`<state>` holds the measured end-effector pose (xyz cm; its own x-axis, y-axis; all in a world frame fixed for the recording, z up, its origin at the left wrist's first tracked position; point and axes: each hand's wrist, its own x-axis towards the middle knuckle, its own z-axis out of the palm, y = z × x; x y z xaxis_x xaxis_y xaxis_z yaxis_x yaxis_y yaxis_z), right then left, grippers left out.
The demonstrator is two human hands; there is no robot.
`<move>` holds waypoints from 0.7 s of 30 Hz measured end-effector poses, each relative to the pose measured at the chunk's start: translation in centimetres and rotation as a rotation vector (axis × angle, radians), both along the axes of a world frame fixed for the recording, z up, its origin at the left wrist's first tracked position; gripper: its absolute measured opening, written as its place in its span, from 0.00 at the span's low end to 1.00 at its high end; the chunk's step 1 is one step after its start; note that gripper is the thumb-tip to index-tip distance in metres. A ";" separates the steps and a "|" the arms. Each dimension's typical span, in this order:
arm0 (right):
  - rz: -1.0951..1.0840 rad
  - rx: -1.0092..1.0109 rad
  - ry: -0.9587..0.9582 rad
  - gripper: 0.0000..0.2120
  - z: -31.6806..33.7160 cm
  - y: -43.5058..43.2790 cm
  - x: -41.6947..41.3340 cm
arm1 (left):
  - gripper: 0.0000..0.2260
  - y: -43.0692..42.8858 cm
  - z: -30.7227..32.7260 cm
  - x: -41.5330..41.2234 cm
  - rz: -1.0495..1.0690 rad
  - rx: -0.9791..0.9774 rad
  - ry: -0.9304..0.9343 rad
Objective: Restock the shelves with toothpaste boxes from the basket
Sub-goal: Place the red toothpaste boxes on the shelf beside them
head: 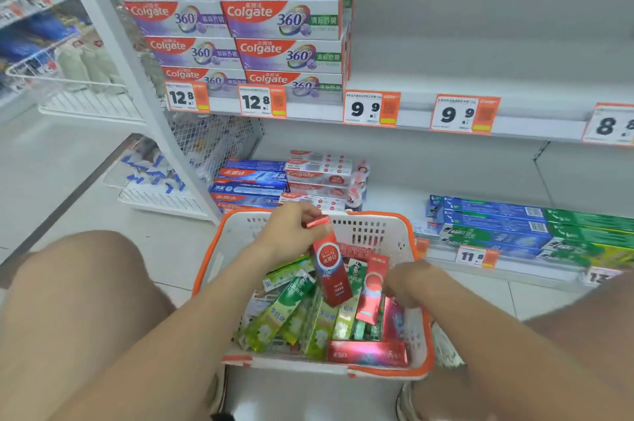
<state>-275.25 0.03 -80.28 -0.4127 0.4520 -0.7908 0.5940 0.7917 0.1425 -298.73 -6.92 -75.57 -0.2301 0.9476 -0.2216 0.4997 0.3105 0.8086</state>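
Observation:
A white basket with an orange rim [377,228] sits on the floor between my knees, full of green and red toothpaste boxes. My left hand [291,228] grips the top end of a red toothpaste box [331,266], holding it upright above the pile. My right hand [408,283] reaches into the basket's right side, its fingers at a second red box [372,286] that leans there; the grip itself is hidden. A pink-red box [367,353] lies flat at the basket's near edge, and green boxes [284,311] fill the left.
The middle shelf [480,84] holds stacked Colgate 360 boxes [281,43] at its left and is bare to the right above the 9.9 price tags [370,108]. The bottom shelf carries blue and red boxes [288,180] and blue-green boxes [514,225]. Wire baskets [85,101] stand left.

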 end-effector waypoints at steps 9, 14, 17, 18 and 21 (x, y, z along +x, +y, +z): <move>-0.223 0.056 -0.190 0.20 -1.6 -3.2 5.5 | 0.14 -0.8 -1.8 3.4 -0.057 -0.092 -0.027; -0.301 0.058 -0.196 0.21 -2.9 -4.2 6.4 | 0.13 1.1 -1.7 4.5 -0.063 -0.157 -0.125; -0.321 0.034 -0.267 0.19 -4.1 -3.6 6.4 | 0.12 2.7 -1.8 5.7 -0.036 -0.177 -0.177; -0.323 0.028 -0.299 0.19 -4.1 -3.4 6.5 | 0.13 3.4 -1.8 6.2 -0.023 -0.181 -0.189; -0.342 0.026 -0.361 0.20 -4.0 -3.1 7.8 | 0.15 4.9 -1.6 8.1 0.007 -0.190 -0.214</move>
